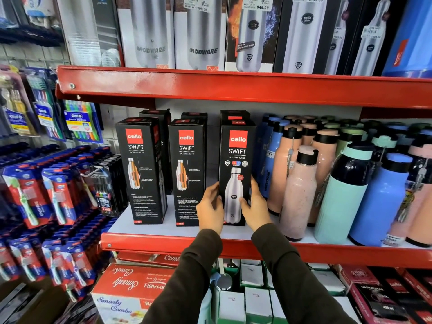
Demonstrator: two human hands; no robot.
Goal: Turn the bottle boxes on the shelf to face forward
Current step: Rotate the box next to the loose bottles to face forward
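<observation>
Three black Cello Swift bottle boxes stand in a row on the middle shelf (163, 230). The right box (236, 160) shows a steel bottle picture on its face. My left hand (210, 206) grips its lower left edge and my right hand (254, 204) grips its lower right edge. The middle box (187, 169) and the left box (140, 169) show a face with small print and an orange cutaway bottle; the left one is angled a little. More black boxes (154, 115) stand behind them.
Loose pink, blue and mint bottles (339, 183) crowd the shelf right of the boxes, close to my right hand. Toothbrush packs (58, 195) hang at the left. Steel bottle boxes (203, 31) fill the shelf above. Cartons (131, 286) sit below.
</observation>
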